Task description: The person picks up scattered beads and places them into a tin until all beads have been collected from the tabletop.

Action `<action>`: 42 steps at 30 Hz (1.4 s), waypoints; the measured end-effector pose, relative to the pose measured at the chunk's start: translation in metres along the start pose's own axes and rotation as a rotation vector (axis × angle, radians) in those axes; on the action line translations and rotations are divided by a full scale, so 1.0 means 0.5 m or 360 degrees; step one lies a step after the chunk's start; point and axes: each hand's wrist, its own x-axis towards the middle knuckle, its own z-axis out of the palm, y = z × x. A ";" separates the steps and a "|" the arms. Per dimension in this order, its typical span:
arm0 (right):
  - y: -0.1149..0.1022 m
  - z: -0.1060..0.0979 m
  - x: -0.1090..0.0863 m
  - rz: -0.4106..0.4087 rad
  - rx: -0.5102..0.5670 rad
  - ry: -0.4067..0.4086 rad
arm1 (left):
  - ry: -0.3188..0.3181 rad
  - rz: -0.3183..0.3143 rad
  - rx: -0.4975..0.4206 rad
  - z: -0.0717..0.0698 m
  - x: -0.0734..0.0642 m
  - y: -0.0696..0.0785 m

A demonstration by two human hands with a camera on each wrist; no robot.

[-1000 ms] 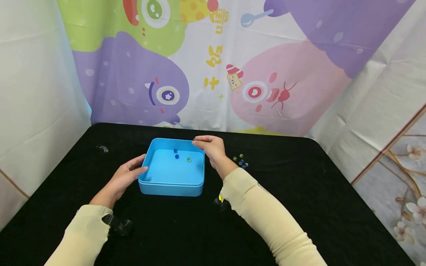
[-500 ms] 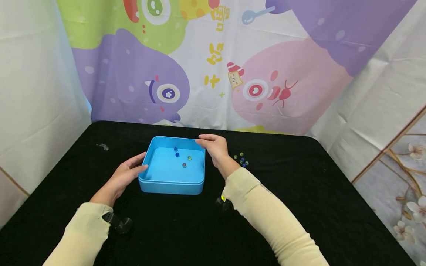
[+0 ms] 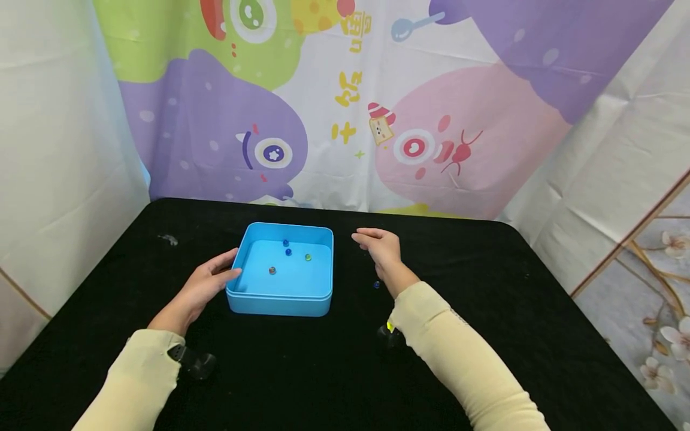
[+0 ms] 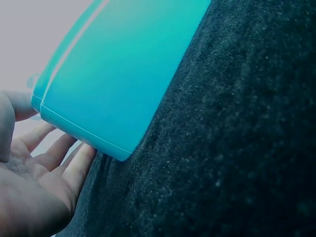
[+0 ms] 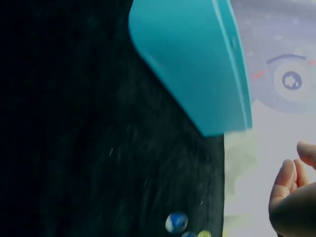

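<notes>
A shallow blue box (image 3: 280, 296) sits on the black table. Inside lie two blue marbles (image 3: 287, 248), a green marble (image 3: 308, 257) and a brownish marble (image 3: 272, 270). My left hand (image 3: 207, 284) rests against the box's left wall with straight fingers (image 4: 54, 163) and the thumb at the rim. My right hand (image 3: 377, 244) hovers to the right of the box, fingers relaxed and empty. One loose blue marble (image 3: 376, 285) shows beside the right wrist. The right wrist view shows the box's wall (image 5: 197, 64) and a blue-white marble (image 5: 177, 222) on the cloth.
The black tablecloth (image 3: 485, 335) stretches wide to the right and front. A small pale scrap (image 3: 168, 240) lies at the far left. A cartoon-printed curtain (image 3: 345, 108) hangs right behind the table's back edge.
My right hand left the box's far right corner and moved right. A fourth marble appeared in the box and rolled toward the left. The left hand stayed put.
</notes>
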 end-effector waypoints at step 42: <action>0.130 -0.178 0.076 0.0207 -0.0220 0.0033 | 0.0004 -0.0031 -0.0016 -0.003 -0.001 0.001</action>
